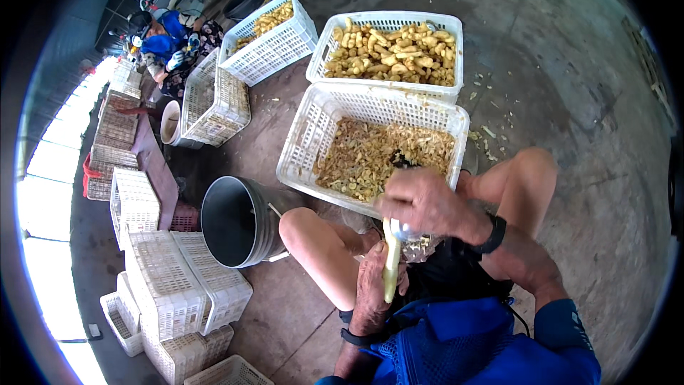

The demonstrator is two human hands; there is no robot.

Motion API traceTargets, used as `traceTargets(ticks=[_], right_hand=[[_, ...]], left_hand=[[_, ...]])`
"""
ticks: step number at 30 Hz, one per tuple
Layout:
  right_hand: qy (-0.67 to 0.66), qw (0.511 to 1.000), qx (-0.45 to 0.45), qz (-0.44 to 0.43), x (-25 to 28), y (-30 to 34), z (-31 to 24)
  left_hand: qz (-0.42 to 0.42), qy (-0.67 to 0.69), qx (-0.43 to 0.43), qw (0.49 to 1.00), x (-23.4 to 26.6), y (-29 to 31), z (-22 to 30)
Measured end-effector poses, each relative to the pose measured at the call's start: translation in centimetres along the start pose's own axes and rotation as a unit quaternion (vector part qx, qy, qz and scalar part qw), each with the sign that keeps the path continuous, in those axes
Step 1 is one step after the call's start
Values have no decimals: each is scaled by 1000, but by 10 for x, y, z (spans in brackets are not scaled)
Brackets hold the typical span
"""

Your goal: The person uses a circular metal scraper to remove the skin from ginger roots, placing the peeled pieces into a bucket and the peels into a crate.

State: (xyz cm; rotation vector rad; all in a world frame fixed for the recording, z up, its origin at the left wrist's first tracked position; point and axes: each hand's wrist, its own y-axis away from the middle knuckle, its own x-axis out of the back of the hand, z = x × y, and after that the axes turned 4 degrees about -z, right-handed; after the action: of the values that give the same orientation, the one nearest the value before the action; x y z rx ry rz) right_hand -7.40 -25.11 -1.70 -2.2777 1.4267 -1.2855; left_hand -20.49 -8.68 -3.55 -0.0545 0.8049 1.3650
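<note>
My left hand (372, 278) is closed around a long, pale yellow peeled root (391, 271), which stands nearly upright above my lap. Just above it, my right hand (426, 203) is curled and smeared by motion. A pale bluish blur shows below its fingers by the root's upper end; what it holds I cannot make out. Beyond my hands sits a white slatted crate (303, 135), its bottom covered with brown and yellow peelings (356, 160). Behind that, a second white crate (388, 18) is heaped with knobby, ginger-like yellow roots (395, 53).
Left of my knee a dark bucket (274, 207) leans with its mouth toward the left. Stacked white crates (167, 285) line the left side. A person in blue (167, 43) sits farther back beside another crate of roots (274, 50). Scraps (488, 142) litter the concrete floor at right.
</note>
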Motion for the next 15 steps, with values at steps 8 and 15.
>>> traceTargets(ticks=[8,15], right_hand=[[-209,965,-142,-61,25,-8,-21],[-22,989,-134,-53,29,-14,18]], left_hand=[[11,-89,-9,996,-7,4,5],[-27,-123,-1,992,0,17,13]])
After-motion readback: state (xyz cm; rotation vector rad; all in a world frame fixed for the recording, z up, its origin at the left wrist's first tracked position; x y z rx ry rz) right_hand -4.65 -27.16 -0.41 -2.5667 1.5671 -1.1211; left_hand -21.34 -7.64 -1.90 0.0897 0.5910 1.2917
